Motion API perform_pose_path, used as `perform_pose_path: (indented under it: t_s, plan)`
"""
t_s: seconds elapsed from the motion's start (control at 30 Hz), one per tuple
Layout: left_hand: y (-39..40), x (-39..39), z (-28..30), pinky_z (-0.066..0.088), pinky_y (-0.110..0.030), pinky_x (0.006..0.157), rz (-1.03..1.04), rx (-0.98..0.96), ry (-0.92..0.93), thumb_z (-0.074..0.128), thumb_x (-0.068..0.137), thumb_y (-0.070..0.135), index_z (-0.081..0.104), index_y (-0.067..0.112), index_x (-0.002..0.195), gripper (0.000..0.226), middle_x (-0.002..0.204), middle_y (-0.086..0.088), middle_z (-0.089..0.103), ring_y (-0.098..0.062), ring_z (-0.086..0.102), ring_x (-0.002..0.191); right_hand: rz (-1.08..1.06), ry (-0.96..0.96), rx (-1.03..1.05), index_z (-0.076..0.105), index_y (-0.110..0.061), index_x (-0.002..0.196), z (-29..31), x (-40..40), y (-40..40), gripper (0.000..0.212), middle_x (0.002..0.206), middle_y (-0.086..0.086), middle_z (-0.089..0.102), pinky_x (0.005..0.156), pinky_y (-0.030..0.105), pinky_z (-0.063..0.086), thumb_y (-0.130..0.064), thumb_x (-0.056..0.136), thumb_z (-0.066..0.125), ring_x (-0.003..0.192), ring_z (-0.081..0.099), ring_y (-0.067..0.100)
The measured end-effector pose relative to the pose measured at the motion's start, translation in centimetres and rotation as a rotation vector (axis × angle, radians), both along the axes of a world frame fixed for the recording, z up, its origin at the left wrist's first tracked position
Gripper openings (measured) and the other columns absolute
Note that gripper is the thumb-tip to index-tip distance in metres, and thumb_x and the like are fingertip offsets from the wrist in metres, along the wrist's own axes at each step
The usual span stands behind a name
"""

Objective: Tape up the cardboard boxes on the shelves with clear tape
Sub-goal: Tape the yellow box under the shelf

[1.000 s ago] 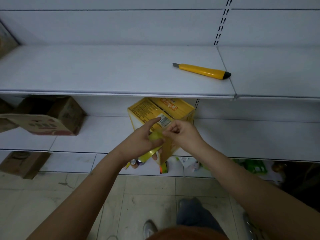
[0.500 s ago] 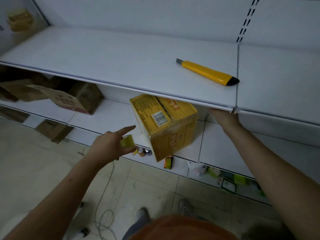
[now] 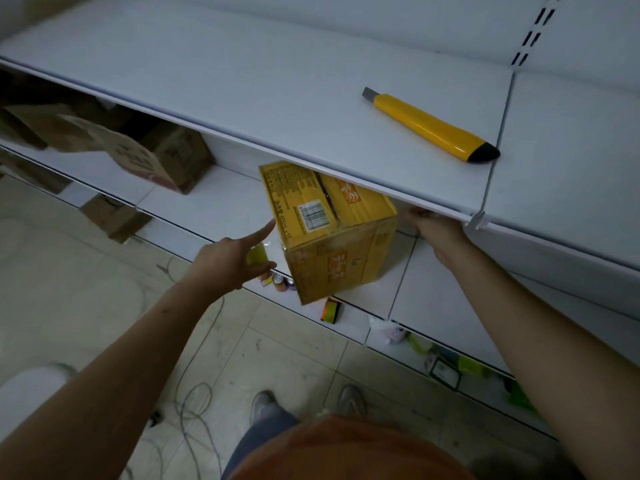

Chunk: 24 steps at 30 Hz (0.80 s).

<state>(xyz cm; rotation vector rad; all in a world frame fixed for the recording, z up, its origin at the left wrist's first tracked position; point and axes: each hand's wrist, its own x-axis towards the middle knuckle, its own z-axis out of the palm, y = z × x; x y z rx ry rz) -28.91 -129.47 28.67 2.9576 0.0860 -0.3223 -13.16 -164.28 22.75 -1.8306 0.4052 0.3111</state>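
Here, near the middle of the frame, we hold a roll of clear tape [image 3: 257,254] in our left hand [image 3: 228,259], thumb and curled fingers around it and the index finger stretched toward the yellow cardboard box [image 3: 332,230]. The box sits on the middle shelf [image 3: 221,202], one corner jutting past the shelf's front edge, a barcode label on its top. Our right hand [image 3: 433,226], at center right, reaches under the front edge of the upper shelf [image 3: 242,81]; its fingers are hidden there, so we cannot tell whether it grips anything. A yellow utility knife [image 3: 429,124] lies on the upper shelf toward the upper right. A brown cardboard box [image 3: 162,157] sits at left on the middle shelf.
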Motion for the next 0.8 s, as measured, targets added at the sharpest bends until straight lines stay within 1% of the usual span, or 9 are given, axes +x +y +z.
perform_pose_path:
  t_s: [0.07,0.23,0.3,0.33,0.4,0.47,0.57,0.7,0.8]
  plan:
    - [-0.5,0.5,-0.7,0.060,-0.029,0.065,0.026,-0.029,-0.005,0.051,0.093,0.062,-0.005,0.049,0.155,0.085,0.083,0.001,0.069,-0.005,0.064,0.054,0.087,-0.020,0.047,0.065,-0.014,0.089,0.9,-0.5,1.3,0.009,0.086,0.006,0.063,0.080,0.033,0.046,-0.021,0.088,0.071,0.082,0.057,0.020]
    - [-1.0,1.0,-2.3,0.061,-0.036,0.068,0.037,-0.041,-0.028,0.048,0.094,0.063,-0.026,0.048,0.148,0.093,0.085,-0.003,0.072,-0.011,0.067,0.059,0.112,0.145,0.203,0.061,-0.011,0.084,1.8,-1.1,2.7,0.015,0.071,0.004,0.056,0.059,0.024,0.045,0.001,0.092,0.059,0.067,0.047,0.015]
    - [-1.0,1.2,-2.7,0.061,-0.037,0.068,0.024,-0.063,-0.034,0.046,0.094,0.063,-0.028,0.047,0.146,0.093,0.084,-0.004,0.073,-0.013,0.068,0.061,0.084,0.160,0.179,0.061,-0.012,0.089,2.4,-1.3,3.1,0.009,0.077,0.002,0.059,0.068,0.022,0.054,-0.006,0.095,0.060,0.075,0.055,0.016]
    - [-1.0,1.2,-2.8,0.061,-0.037,0.068,0.017,-0.073,-0.032,0.045,0.093,0.064,-0.030,0.047,0.145,0.093,0.084,-0.004,0.073,-0.013,0.068,0.061,0.068,0.128,0.094,0.061,-0.012,0.102,2.4,-1.1,3.1,0.008,0.090,0.002,0.060,0.083,0.028,0.056,-0.015,0.096,0.064,0.088,0.060,0.018]
    - [-0.8,1.2,-2.8,0.061,-0.036,0.068,-0.010,-0.099,-0.039,0.043,0.092,0.065,-0.033,0.050,0.141,0.092,0.085,-0.003,0.072,-0.011,0.067,0.060,0.090,-0.058,-0.196,0.055,-0.009,0.130,2.8,-1.5,2.6,0.039,0.115,0.000,0.054,0.105,0.030,0.041,-0.024,0.096,0.065,0.115,0.052,0.019]
    - [-0.6,1.5,-3.0,0.061,-0.033,0.066,-0.028,-0.117,-0.039,0.044,0.093,0.063,-0.033,0.050,0.140,0.091,0.086,-0.002,0.071,-0.009,0.066,0.059,0.122,-0.212,-0.493,0.054,-0.002,0.132,3.8,-2.8,2.2,0.035,0.130,0.008,0.057,0.102,0.028,0.034,-0.021,0.103,0.050,0.124,0.050,0.023]
    - [-0.3,1.7,-3.4,0.060,-0.033,0.067,-0.040,-0.125,-0.039,0.047,0.095,0.060,-0.034,0.049,0.140,0.093,0.090,-0.004,0.071,-0.012,0.067,0.062,0.399,-0.451,-0.935,0.058,-0.002,0.128,4.6,-4.3,2.1,0.037,0.121,0.020,0.063,0.093,0.042,0.046,-0.023,0.106,0.037,0.111,0.059,0.036]
    - [0.3,2.1,-3.8,0.061,-0.038,0.067,-0.085,-0.138,-0.053,0.046,0.094,0.063,-0.038,0.052,0.137,0.095,0.090,-0.004,0.072,-0.016,0.068,0.065,0.599,-0.817,-1.085,0.063,-0.008,0.089,4.8,-4.7,3.6,0.013,0.077,0.016,0.061,0.059,0.041,0.056,0.003,0.085,0.058,0.067,0.063,0.034]
    - [0.4,2.3,-3.6,0.060,-0.034,0.066,-0.100,-0.106,-0.074,0.045,0.096,0.061,-0.027,0.039,0.149,0.092,0.086,-0.003,0.072,-0.015,0.068,0.064,0.588,-0.878,-1.224,0.060,-0.008,0.077,5.2,-4.3,5.0,0.019,0.071,0.014,0.059,0.060,0.034,0.055,0.010,0.075,0.066,0.062,0.063,0.030]
